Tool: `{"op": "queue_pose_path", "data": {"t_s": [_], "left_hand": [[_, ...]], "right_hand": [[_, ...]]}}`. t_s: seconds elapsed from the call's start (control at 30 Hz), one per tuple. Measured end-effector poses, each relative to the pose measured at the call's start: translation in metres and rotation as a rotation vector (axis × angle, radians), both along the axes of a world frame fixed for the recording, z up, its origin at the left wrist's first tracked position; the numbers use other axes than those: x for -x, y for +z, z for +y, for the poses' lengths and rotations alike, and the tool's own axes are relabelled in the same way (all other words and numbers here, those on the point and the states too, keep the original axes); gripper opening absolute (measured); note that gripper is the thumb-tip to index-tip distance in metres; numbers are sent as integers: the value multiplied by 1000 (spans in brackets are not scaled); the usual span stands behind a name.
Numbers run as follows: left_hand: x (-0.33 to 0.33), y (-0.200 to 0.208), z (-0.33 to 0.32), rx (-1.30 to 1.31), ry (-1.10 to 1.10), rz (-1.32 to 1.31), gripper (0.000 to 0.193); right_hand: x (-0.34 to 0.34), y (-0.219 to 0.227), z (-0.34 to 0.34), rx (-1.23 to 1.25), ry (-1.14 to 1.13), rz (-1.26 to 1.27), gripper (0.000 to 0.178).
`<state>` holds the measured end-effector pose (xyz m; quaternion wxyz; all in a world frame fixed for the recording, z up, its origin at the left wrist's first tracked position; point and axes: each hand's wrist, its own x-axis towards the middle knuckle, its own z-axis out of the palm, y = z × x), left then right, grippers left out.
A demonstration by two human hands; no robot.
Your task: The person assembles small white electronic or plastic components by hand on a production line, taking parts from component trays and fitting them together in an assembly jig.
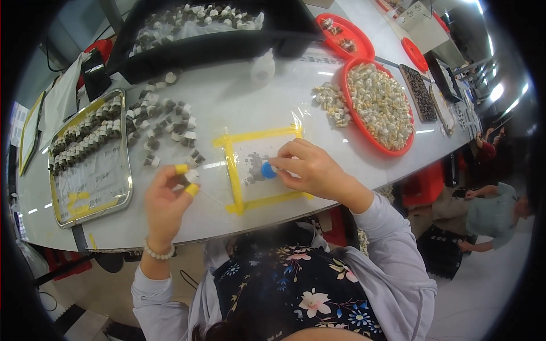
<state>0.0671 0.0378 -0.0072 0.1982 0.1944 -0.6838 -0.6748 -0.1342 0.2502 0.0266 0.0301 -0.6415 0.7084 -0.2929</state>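
Note:
My left hand (164, 206), its thumb and forefinger wrapped in yellow tape, pinches a small white-and-dark piece (191, 176). To its right, a square bordered with yellow tape (234, 177) lies on the table, with dark grey smudges inside. My right hand (314, 169) is over this square, fingers pinched together at a round blue cap (268, 170). Whether the fingers grip the cap or something tiny beside it cannot be made out. Loose white-and-dark pieces (165, 122) lie scattered beyond my left hand. A white squeeze bottle (263, 68) stands beyond the square.
On the left is a metal tray (130, 170) with rows of the pieces. A black bin (227, 55) full of them stands at the back. A red oval plate (344, 85) heaped with cream-coloured bits sits right, some spilled beside it. Another person (492, 213) sits far right.

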Motion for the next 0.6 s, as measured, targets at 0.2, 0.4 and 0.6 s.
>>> {"op": "queue_pose_path", "data": {"t_s": [0.2,0.4,0.6], "left_hand": [[5,-3,45,-482,-13,84,33],[11,-7,66,-652,-37,86,34],[23,-13,85,-635,-54,136,35]], "right_hand": [[-1,-4,-5,-26,58,97,28],[-2,-2,-7,-30,59,94,28],[-5,1,-5,-12,-40,-62,28]]}}
